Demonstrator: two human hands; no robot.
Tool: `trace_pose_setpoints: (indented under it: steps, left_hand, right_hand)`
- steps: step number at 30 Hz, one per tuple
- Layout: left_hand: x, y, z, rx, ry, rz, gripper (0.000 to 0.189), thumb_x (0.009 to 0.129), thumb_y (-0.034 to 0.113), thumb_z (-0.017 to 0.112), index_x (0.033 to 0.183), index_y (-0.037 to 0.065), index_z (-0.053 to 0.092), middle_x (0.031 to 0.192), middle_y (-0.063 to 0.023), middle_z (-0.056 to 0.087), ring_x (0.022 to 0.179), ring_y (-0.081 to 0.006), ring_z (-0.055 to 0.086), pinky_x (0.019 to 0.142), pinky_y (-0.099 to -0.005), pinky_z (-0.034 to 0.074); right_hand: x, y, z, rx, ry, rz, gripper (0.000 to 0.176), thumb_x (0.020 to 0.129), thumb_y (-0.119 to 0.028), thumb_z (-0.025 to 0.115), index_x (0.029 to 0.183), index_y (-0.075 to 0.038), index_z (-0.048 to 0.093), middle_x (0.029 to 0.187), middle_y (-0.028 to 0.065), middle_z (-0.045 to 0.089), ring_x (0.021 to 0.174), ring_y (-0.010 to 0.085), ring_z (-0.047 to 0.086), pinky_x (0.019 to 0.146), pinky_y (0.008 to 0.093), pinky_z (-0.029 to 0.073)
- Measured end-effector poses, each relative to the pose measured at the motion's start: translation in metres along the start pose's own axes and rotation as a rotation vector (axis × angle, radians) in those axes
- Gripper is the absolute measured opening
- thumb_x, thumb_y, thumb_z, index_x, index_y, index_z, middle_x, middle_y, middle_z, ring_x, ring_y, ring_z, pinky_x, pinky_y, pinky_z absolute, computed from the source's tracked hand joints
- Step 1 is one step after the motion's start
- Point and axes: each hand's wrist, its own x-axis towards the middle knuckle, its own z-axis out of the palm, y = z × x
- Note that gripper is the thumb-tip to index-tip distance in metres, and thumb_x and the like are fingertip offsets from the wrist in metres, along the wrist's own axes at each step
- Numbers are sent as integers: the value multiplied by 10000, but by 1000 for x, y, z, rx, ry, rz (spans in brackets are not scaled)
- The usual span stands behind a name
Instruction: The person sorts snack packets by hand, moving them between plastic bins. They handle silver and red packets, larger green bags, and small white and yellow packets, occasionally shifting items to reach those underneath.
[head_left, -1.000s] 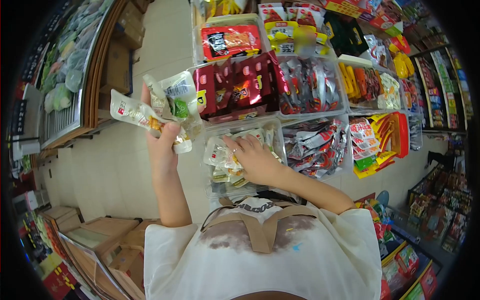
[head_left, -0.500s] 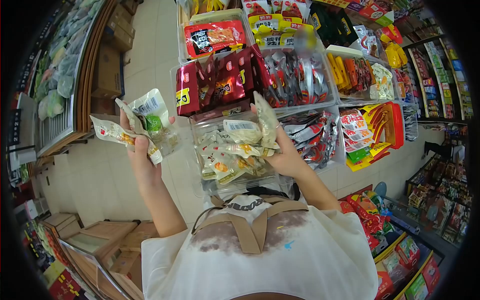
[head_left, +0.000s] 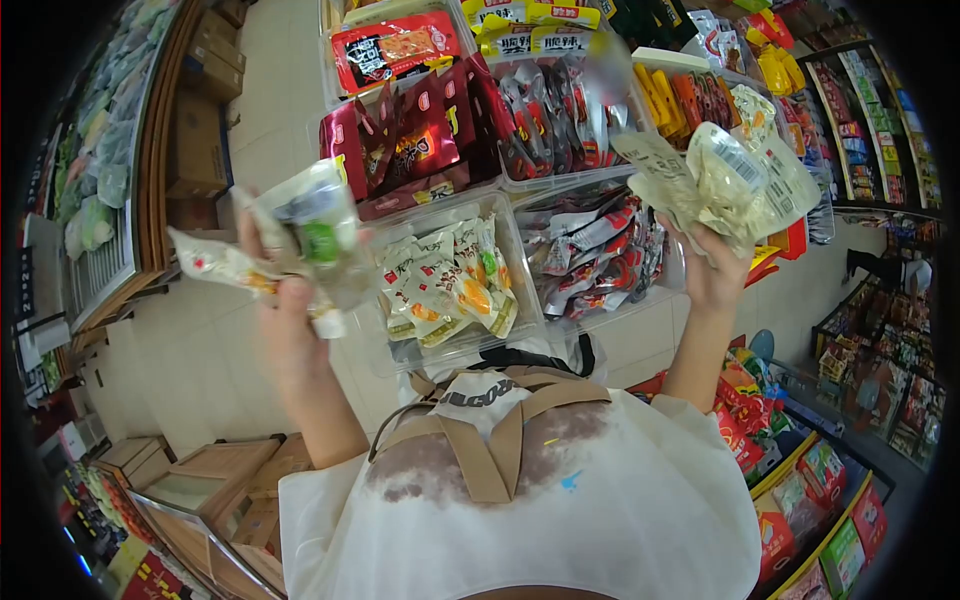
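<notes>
My left hand (head_left: 285, 310) is closed around several pale snack packets (head_left: 315, 225), fanned out and somewhat blurred, one with a green patch. On the other side, my right hand (head_left: 715, 265) grips more pale snack packets (head_left: 735, 185), their printed backs and a barcode facing up. Between the hands sits a clear plastic bin (head_left: 385, 345) with similar cream packets (head_left: 450, 285) lying in it, fronts up, showing orange pictures. Neither hand touches that bin. Just left of my right hand, dark red-and-silver packets (head_left: 590, 265) fill the neighbouring bin.
Beyond stand bins of maroon bags (head_left: 410, 140), silver packets (head_left: 560, 110) and a red packet (head_left: 395, 50). Left is a produce shelf (head_left: 110, 180) above cardboard boxes (head_left: 205, 140). Wooden crates (head_left: 215, 475) stand lower left. Red packages (head_left: 745, 415) and a rack (head_left: 810, 500) are at lower right.
My right hand has lifted packets out of the middle bin and moved right, holding them higher. The packets left in the bin now show. My left hand keeps its packets, nearly in place.
</notes>
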Motion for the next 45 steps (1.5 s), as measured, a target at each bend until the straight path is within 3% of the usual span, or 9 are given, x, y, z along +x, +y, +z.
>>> trace_pose_setpoints:
  steps: [5,9,12,18,25,34,38,41,45]
  left_hand:
    - [-3,-18,68,-210,-281,-204,912,673,263,685,1347,126,87,1298,-94,287,1117,-283,420,848,-501,427]
    - [-4,-40,97,-89,-501,-435,461,704,123,668,1084,1,436,942,-61,584,959,-164,532,785,-295,445]
    - [-1,-58,124,212,-639,-419,611,699,169,670,1193,4,349,1048,-139,537,951,-232,545,813,-323,436]
    - [-1,-85,151,665,-637,109,904,665,226,668,1301,-41,83,1258,-270,273,1144,-395,348,944,-379,322]
    - [-7,-65,128,846,-659,64,702,722,207,613,1271,-25,242,1287,-216,299,1188,-331,328,965,-362,291]
    - [-12,-29,60,851,-408,83,323,742,113,561,1047,22,502,1069,-145,518,998,-304,489,836,-357,398]
    - [-34,-27,24,930,-480,-35,471,693,120,615,1134,54,461,1131,-133,488,1050,-285,465,881,-344,367]
    - [-46,-34,19,933,-604,-8,600,659,176,655,1197,84,405,1235,-135,391,1142,-308,376,913,-400,337]
    - [-45,-48,17,1357,-627,78,748,623,211,683,1268,128,315,1305,-132,289,1202,-332,287,940,-452,305]
  right_hand:
    - [-21,13,-13,-35,100,37,529,679,74,480,1187,34,339,1132,185,456,1001,354,500,796,510,466]
    - [-31,24,-6,-84,244,2,534,683,91,465,1195,30,327,1142,183,445,1006,357,493,781,522,473]
    - [-36,34,-13,-117,265,-63,628,707,85,494,1269,-8,231,1185,169,412,1058,290,470,816,407,457]
    - [-41,33,-3,-712,-6,-10,774,701,-44,599,1318,14,136,1279,197,308,1168,245,350,958,327,284]
    - [-40,29,-11,-850,-144,96,901,647,-153,678,1319,36,109,1317,210,237,1232,267,248,995,344,227]
    - [-23,14,-6,-993,69,-140,583,760,-58,532,1285,-40,280,1292,146,326,1197,264,310,977,371,264]
    - [-30,-5,20,-888,68,-278,497,771,-79,513,1235,-19,345,1241,155,391,1141,249,395,963,363,287]
    - [-35,-3,50,-567,-221,-390,419,747,-72,522,1143,17,422,1055,134,544,946,203,546,870,361,372]
    - [-29,7,88,-793,-635,-174,307,709,-61,574,1011,-15,548,925,105,601,859,206,567,788,313,413]
